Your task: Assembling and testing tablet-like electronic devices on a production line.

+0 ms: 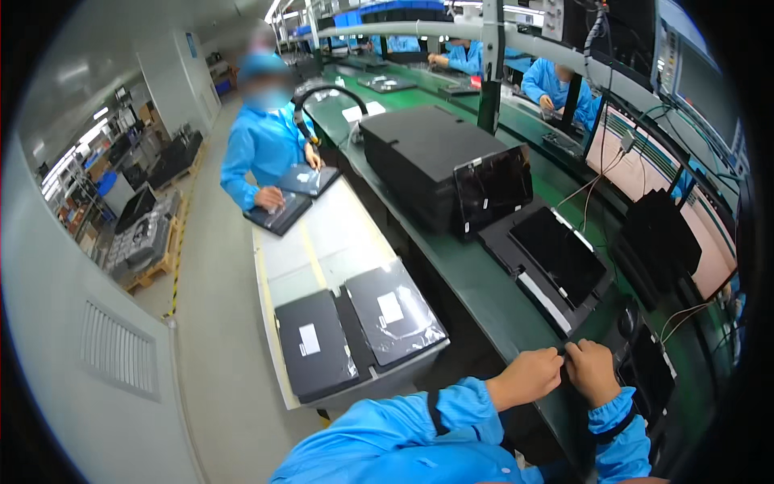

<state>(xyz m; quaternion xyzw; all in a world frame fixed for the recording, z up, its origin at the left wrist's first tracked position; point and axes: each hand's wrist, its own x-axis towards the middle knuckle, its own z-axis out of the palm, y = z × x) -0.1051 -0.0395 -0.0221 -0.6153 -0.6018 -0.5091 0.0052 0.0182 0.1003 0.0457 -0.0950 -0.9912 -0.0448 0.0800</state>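
- Two film-wrapped panels (330, 365) lie side by side on the white cart (278, 260), toward 9 and 10 o'clock from our hands, each with a white label.
- At the cart's far end, around 10 o'clock, a co-worker (251, 141) in blue rests both hands on two dark flat pieces.
- On the green bench (439, 262), a big black box (415, 145) fills 11 o'clock; an upright screen (504, 194) stands before its near end and hides part of it.
- Farther off toward 12 o'clock, a metal post (490, 73) cuts across our view of the seated workers.
- At 1 o'clock, a black panel (655, 234) blocks part of a lit monitor (633, 149), and thin cables (582, 194) hang down toward our tray.
- A mouse (627, 319) sits near our right hand, at 2 o'clock.
- Just ahead, at 12 o'clock, we have the black tray (498, 239) with a dark tablet (556, 254) lying in it.
- Our left hand (526, 379) and right hand (592, 371) meet at the tray's near corner, fingers curled and tips pinched close together; we cannot tell whether something small is between them.
- Our left forearm slants in from 8 o'clock, our right from 5.
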